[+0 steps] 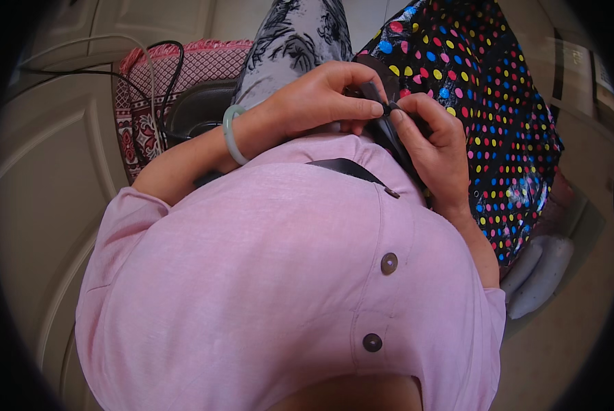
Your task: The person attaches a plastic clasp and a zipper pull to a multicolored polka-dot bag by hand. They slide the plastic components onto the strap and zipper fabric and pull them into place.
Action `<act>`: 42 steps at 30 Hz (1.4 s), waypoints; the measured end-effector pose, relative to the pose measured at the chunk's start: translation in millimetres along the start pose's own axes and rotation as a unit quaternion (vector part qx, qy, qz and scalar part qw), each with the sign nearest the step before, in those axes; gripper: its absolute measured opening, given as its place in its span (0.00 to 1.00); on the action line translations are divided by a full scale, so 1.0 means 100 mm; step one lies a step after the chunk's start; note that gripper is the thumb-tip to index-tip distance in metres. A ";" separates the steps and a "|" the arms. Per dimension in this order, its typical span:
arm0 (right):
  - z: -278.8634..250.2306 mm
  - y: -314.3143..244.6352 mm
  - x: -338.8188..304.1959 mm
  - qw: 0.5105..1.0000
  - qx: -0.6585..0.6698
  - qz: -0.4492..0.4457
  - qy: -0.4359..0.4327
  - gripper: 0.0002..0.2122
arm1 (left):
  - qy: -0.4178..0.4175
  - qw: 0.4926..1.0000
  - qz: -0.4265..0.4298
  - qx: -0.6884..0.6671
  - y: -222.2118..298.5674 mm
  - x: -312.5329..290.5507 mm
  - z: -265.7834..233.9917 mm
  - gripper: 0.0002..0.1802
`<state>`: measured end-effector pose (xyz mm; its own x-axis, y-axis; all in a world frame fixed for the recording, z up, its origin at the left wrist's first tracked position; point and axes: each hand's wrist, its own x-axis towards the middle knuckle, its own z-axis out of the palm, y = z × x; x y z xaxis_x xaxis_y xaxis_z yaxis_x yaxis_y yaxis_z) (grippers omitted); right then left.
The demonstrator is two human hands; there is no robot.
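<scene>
My left hand (321,99), with a pale green bangle (231,133) on its wrist, is closed in a pinch above my lap. Its thumb and fingertips grip a black ribbon-like strip (391,142). My right hand (440,147) pinches the same strip just beside it, so the two thumbs almost meet at a small dark gathered spot (387,108). From there the strip hangs down between the hands; whether that spot is a knot I cannot tell. Another black band (348,168) crosses my lap at the hem of the pink shirt (266,253).
A shiny black sheet with coloured dots (485,144) drapes on the right, next to my grey patterned trouser leg (297,41). At left lie a fringed red-and-white cloth (204,58), a dark object (201,109) and cables (163,82). Cabinet doors (53,151) stand at left.
</scene>
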<state>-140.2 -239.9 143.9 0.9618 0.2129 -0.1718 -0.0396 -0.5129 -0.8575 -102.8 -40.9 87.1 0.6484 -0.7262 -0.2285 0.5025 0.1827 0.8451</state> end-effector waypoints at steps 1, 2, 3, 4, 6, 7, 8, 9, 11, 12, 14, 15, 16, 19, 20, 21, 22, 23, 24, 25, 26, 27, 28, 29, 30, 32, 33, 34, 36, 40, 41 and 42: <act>0.00 -0.03 -0.01 0.998 0.047 0.038 -0.006 0.03 | 0.002 1.000 0.002 0.002 0.01 0.00 0.00 0.08; 0.00 -0.04 -0.01 0.993 0.094 0.075 -0.012 0.03 | 0.002 1.000 0.003 -0.002 0.01 -0.01 0.00 0.08; 0.00 -0.04 -0.01 0.992 0.105 0.067 -0.012 0.03 | 0.001 1.000 0.003 -0.006 0.01 -0.01 0.00 0.08; 0.00 -0.04 -0.02 0.991 0.116 0.059 -0.011 0.03 | 0.001 1.000 0.003 -0.010 0.01 -0.01 0.01 0.08; -0.02 -0.05 -0.02 0.990 0.130 0.061 -0.013 0.03 | -0.001 1.000 0.004 -0.015 0.01 -0.02 0.00 0.08; -0.05 -0.05 -0.03 0.989 0.131 0.070 -0.015 0.02 | -0.002 1.000 0.005 -0.018 0.02 -0.02 0.00 0.08; -0.07 -0.06 -0.02 0.988 0.133 0.080 -0.016 0.02 | -0.002 1.000 0.008 -0.020 0.03 -0.02 0.01 0.08; -0.08 -0.08 -0.01 0.989 0.124 0.079 -0.017 0.02 | -0.001 1.000 0.010 -0.022 0.04 -0.02 0.03 0.08; -0.09 -0.09 0.00 0.991 0.105 0.075 -0.016 0.02 | 0.000 1.000 0.013 -0.022 0.05 -0.02 0.04 0.08; -0.09 -0.09 0.00 0.993 0.098 0.063 -0.019 0.03 | -0.001 1.000 0.013 -0.020 0.06 -0.03 0.04 0.08; -0.09 -0.08 0.01 0.996 0.082 0.037 -0.023 0.03 | -0.002 1.000 0.015 -0.016 0.07 -0.04 0.04 0.09; -0.10 -0.09 0.01 0.998 0.062 0.011 -0.026 0.03 | -0.003 1.000 0.016 -0.014 0.07 -0.05 0.04 0.09; -0.11 -0.10 0.01 0.999 0.041 -0.014 -0.028 0.03 | -0.004 1.000 0.017 -0.011 0.06 -0.05 0.04 0.09; -0.15 -0.15 0.04 0.998 0.006 -0.043 -0.047 0.03 | -0.013 0.999 0.032 -0.023 0.04 -0.05 0.03 0.09; -0.16 -0.16 0.04 0.998 -0.002 -0.045 -0.054 0.03 | -0.011 0.999 0.033 -0.032 0.04 -0.05 0.03 0.10; -0.16 -0.15 0.04 0.998 -0.001 -0.037 -0.055 0.03 | -0.008 0.999 0.034 -0.040 0.04 -0.06 0.03 0.10; -0.17 -0.15 0.04 0.998 0.000 -0.028 -0.055 0.04 | -0.006 0.998 0.035 -0.048 0.04 -0.06 0.04 0.11; -0.17 -0.14 0.04 0.998 0.002 -0.020 -0.056 0.04 | -0.007 0.997 0.022 -0.079 0.05 -0.06 0.04 0.11; -0.17 -0.14 0.04 0.998 0.003 -0.017 -0.054 0.04 | -0.007 0.994 0.010 -0.109 0.05 -0.06 0.04 0.11; -0.17 -0.14 0.03 0.999 0.004 -0.013 -0.051 0.03 | -0.008 0.990 -0.003 -0.139 0.05 -0.06 0.04 0.12; -0.17 -0.13 0.02 0.999 0.006 -0.010 -0.048 0.03 | -0.017 0.991 -0.006 -0.135 0.05 -0.07 0.02 0.12; -0.15 -0.13 0.01 0.998 0.048 0.022 -0.032 0.04 | -0.026 0.991 -0.009 -0.131 0.05 -0.07 0.01 0.11; -0.14 -0.12 -0.01 0.994 0.091 0.053 -0.016 0.04 | -0.036 0.991 -0.012 -0.127 0.05 -0.07 0.00 0.11; -0.12 -0.13 -0.02 0.988 0.132 0.084 -0.001 0.04 | -0.031 0.992 -0.007 -0.118 0.05 -0.07 0.00 0.12; -0.09 -0.14 -0.02 0.985 0.149 0.087 0.008 0.04 | -0.027 0.994 -0.003 -0.108 0.05 -0.06 0.01 0.12; -0.06 -0.16 -0.02 0.978 0.185 0.092 0.025 0.05 | -0.020 0.994 0.004 -0.104 0.05 -0.05 0.03 0.12; -0.06 -0.18 -0.02 0.984 0.153 0.093 0.002 0.05 | -0.018 0.994 0.005 -0.108 0.04 -0.05 0.04 0.13; -0.08 -0.20 -0.02 0.988 0.120 0.094 -0.021 0.06 | -0.016 0.993 0.007 -0.113 0.05 -0.05 0.03 0.13; -0.07 -0.20 -0.03 0.996 0.056 0.062 -0.036 0.06 | -0.021 0.994 0.013 -0.106 0.06 -0.05 0.03 0.13; -0.05 -0.15 -0.02 0.999 0.033 0.030 -0.026 0.05 | 0.001 0.988 0.019 -0.154 0.03 -0.06 0.04 0.09; -0.04 -0.15 -0.02 0.999 0.031 0.032 -0.023 0.05 | 0.003 0.988 0.021 -0.155 0.02 -0.05 0.03 0.08; -0.03 -0.15 -0.02 0.999 0.028 0.033 -0.020 0.05 | 0.005 0.987 0.022 -0.157 0.01 -0.05 0.03 0.08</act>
<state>-140.5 -234.8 158.7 0.9451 0.2138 -0.2471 -0.1189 -0.4793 -0.8695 -107.4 -38.7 90.1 0.6783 -0.7069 -0.2007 0.6248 0.4111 0.6638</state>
